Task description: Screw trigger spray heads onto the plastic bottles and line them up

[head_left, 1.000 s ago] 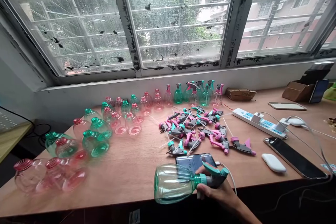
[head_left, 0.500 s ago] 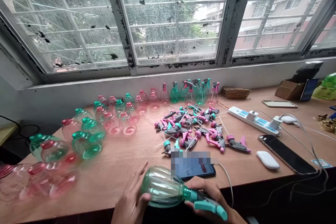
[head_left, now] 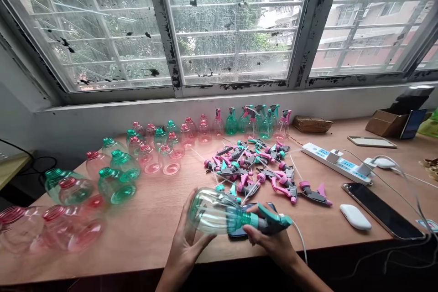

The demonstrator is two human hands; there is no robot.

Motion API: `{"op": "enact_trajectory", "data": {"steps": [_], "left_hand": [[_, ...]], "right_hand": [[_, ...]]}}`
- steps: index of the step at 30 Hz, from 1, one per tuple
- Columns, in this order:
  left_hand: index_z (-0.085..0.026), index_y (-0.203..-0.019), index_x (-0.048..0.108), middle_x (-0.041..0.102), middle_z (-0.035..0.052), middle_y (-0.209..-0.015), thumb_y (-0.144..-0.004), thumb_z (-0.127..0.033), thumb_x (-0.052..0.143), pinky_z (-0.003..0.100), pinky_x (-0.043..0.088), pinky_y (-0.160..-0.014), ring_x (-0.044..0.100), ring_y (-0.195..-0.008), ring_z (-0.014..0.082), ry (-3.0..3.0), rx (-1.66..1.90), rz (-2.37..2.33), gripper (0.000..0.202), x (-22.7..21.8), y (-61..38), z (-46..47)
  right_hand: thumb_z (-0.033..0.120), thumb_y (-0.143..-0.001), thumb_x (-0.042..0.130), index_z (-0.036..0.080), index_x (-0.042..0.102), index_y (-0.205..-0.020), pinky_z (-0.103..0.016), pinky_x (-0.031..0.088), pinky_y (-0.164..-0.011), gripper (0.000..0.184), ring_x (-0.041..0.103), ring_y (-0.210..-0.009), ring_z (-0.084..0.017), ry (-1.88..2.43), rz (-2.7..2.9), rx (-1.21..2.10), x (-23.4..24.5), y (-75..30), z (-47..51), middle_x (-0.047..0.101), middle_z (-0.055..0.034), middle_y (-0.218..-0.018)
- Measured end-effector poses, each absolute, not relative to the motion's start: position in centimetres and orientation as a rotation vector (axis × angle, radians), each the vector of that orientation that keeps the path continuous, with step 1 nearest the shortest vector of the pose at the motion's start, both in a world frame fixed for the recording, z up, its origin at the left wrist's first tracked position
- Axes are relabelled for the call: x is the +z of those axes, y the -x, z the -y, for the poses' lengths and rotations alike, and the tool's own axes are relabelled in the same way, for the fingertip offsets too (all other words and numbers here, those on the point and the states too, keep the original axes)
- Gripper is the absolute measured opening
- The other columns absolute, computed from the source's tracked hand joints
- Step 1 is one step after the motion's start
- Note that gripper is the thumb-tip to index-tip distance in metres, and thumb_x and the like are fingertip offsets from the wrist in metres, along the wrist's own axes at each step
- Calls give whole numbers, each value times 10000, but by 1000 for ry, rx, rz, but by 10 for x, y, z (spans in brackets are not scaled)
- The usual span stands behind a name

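Note:
A clear green spray bottle [head_left: 214,212] lies on its side in the air above the table's front edge, its neck pointing right. My left hand [head_left: 188,232] cups the rounded base, thumb below and fingers behind. At the neck, the fingers of my right hand [head_left: 265,239] close round the teal collar of the spray head [head_left: 273,220], which sits on the bottle's neck with its teal trigger uppermost. Behind the bottle, a phone [head_left: 237,232] is partly covered. Just beyond lies a pile of loose pink, teal and grey spray heads [head_left: 249,164].
Open pink and green bottles [head_left: 118,185] stand along the left. Several bottles with spray heads [head_left: 253,123] line the back. On the right are a power strip [head_left: 337,162] with cables, a white earbud case [head_left: 355,216], a dark phone [head_left: 381,210] and a cardboard box [head_left: 383,122].
Both hands have raised the bottle and moved it slightly away from me. It has rolled, so the trigger, earlier facing down, now faces up. The view has shifted a little left.

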State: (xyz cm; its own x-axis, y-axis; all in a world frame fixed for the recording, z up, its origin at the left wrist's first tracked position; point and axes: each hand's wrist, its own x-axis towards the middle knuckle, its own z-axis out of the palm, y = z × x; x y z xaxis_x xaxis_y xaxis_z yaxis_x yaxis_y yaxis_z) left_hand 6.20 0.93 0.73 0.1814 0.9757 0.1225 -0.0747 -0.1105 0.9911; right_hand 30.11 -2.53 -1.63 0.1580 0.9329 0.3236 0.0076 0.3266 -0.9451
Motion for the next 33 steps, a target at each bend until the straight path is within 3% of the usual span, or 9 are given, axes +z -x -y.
{"op": "enact_trajectory", "data": {"steps": [3, 5, 9, 12, 17, 21, 25, 30, 33], "left_hand": [[-276, -1670, 390, 635, 141, -1599, -812, -468, 913, 559, 338, -1347, 520, -1553, 413, -1387, 1137, -984, 1023, 8, -63, -19], [-259, -1638, 448, 632, 147, -1599, -769, -466, 944, 581, 288, -1362, 475, -1579, 431, -1385, 1147, -1001, 1022, 6, -64, -22], [-224, -1560, 557, 658, 169, -1573, -740, -514, 945, 582, 349, -1336, 518, -1545, 448, -1377, 1122, -981, 953, 6, -65, -23], [-222, -1534, 580, 702, 167, -1522, -754, -506, 934, 572, 427, -1291, 593, -1483, 441, -1366, 1109, -992, 903, 9, -66, -23], [-261, -1546, 533, 708, 128, -1509, -727, -426, 962, 542, 425, -1294, 600, -1480, 408, -1365, 1172, -1060, 939, 8, -68, -25], [-265, -1450, 605, 747, 116, -1448, -705, -399, 983, 517, 473, -1256, 633, -1445, 404, -1380, 1186, -1057, 846, 6, -69, -23], [-221, -1326, 655, 790, 161, -1354, -778, -540, 906, 540, 582, -1127, 711, -1336, 439, -1373, 1178, -1009, 682, 10, -69, -20], [-247, -1394, 618, 704, 132, -1487, -787, -464, 924, 525, 414, -1291, 569, -1505, 401, -1418, 1226, -998, 713, 17, -71, -22], [-243, -1370, 608, 728, 128, -1431, -768, -415, 942, 551, 403, -1293, 618, -1454, 390, -1427, 1228, -990, 710, 19, -74, -23]], "right_hand": [[431, -938, 833, 236, 732, -1036, -239, 554, -454, 240, 655, -464, -155, 1024, 1220, 791, -11, -299, 14, 696, 52, -632], [342, -913, 857, 244, 779, -1041, -273, 634, -585, 179, 760, -621, -200, 1021, 1231, 708, -12, -299, 13, 797, 4, -767], [221, -826, 898, 266, 829, -1033, -331, 688, -772, 222, 836, -809, -264, 1011, 1250, 560, -18, -300, 19, 869, -29, -894], [218, -811, 909, 262, 820, -1068, -327, 701, -767, 275, 842, -812, -265, 1006, 1240, 521, -19, -298, 21, 873, -37, -921], [309, -893, 841, 223, 809, -998, -300, 689, -665, 139, 813, -700, -244, 995, 1230, 546, -17, -291, 20, 830, -28, -811], [291, -865, 858, 207, 821, -973, -303, 679, -648, 141, 785, -663, -237, 987, 1267, 540, -15, -293, 20, 817, -25, -781], [256, -789, 910, 210, 805, -883, -280, 651, -561, 148, 741, -574, -211, 978, 1317, 540, -11, -297, 22, 802, -6, -706], [314, -839, 877, 211, 791, -893, -302, 641, -563, 144, 730, -576, -213, 1033, 1251, 556, -11, -294, 21, 778, -5, -702], [377, -836, 869, 210, 781, -869, -345, 646, -627, 192, 736, -633, -237, 1051, 1208, 559, -12, -290, 20, 771, -22, -731]]}}
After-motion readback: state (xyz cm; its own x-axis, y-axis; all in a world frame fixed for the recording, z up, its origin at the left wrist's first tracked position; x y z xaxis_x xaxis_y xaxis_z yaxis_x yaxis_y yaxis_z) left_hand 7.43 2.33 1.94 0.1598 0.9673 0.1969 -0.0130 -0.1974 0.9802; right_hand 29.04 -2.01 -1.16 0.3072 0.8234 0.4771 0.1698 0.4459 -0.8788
